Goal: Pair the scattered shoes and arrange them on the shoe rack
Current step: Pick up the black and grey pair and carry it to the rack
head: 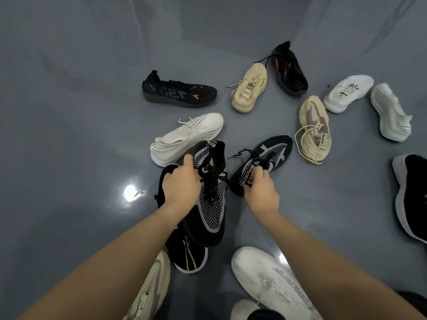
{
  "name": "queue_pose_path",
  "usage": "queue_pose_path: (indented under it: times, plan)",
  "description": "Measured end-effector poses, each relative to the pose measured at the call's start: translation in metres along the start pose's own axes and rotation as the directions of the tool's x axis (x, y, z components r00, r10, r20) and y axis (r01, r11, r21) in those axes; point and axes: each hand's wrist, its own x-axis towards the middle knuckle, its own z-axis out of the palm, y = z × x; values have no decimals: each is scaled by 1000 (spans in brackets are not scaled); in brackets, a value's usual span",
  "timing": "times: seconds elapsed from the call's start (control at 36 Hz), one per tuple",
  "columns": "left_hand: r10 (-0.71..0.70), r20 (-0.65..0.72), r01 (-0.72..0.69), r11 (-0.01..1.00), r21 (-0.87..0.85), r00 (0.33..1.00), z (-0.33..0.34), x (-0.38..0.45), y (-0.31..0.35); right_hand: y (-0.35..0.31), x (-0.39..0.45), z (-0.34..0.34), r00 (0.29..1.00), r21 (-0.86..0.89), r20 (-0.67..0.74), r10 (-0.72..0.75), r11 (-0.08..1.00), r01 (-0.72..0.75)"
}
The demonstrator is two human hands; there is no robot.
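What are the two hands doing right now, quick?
Left hand: grips the black and grey mesh shoe.
Right hand: grips the matching black shoe at its collar.

Both forearms bare, no sleeves; left hand [179, 183], right hand [260, 189] ungloved.

Both arms outstretched, left hand [181, 183] and right hand [261, 189] curled in grip

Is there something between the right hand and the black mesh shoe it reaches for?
Nothing visible is between them. The right hand already grips the heel collar of the black mesh shoe on the floor, while the left hand holds its matching shoe. No shoe rack is in view.
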Motion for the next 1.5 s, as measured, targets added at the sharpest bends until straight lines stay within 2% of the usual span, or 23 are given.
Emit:
queue_pose_path:
  times: [0.08,0.14,0.22,0.42,0.61,0.75,0.92,1.17,1.33,1.5]
  plan:
    - [-9,6,9,1000,-4,1000,3,0,-4,-5,7,1,991,67,43,125,990,-127]
    - [-13,19,13,1000,-12,1000,7,0,-5,-6,12,4,979,-5,95,179,984,-179]
    - [-31,40,32,999,-20,999,15,2,-8,-3,14,13,989,-161,90,121,981,-106]
    - [-69,88,70,997,-14,994,23,1,-13,12,-9,23,997,-390,61,-48,918,68]
    - [-54,84,55,998,-4,995,15,-7,-14,8,-32,21,985,-262,118,-123,953,150]
    - [-39,56,39,999,9,998,-17,-17,-14,-10,-45,-7,971,-216,162,-176,954,209]
    - [-69,49,68,997,26,996,-89,-33,6,-51,-63,-77,946,-240,188,-265,921,306]
    - [-97,73,95,995,22,993,-249,-48,73,-129,-93,-236,921,-243,235,-311,899,365]
    - [-84,102,71,990,122,991,-372,-45,148,-182,-96,-361,909,-151,221,-352,909,389]
    - [-40,108,11,966,258,993,-467,-30,221,-221,-80,-467,888,-97,207,-411,894,437]
